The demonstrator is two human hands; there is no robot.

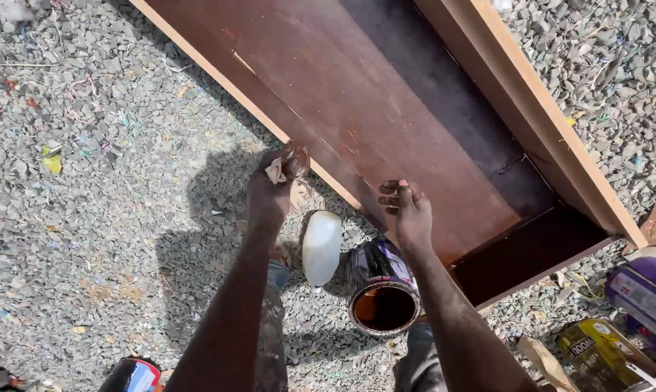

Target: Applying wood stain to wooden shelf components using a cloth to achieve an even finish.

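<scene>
The wooden panel (386, 109) was mostly stained dark brown. At its near edge, the left hand (273, 185) clenched a rag (276, 171); the right hand (408, 210), fingers curled and empty, rested above the open stain can (383, 297). Pale edges remained bare.

Harsh sunlight is thrown from above; a hard shadow is cast on the gravel (88, 181) at centre left. Corners are slightly blurred.
</scene>
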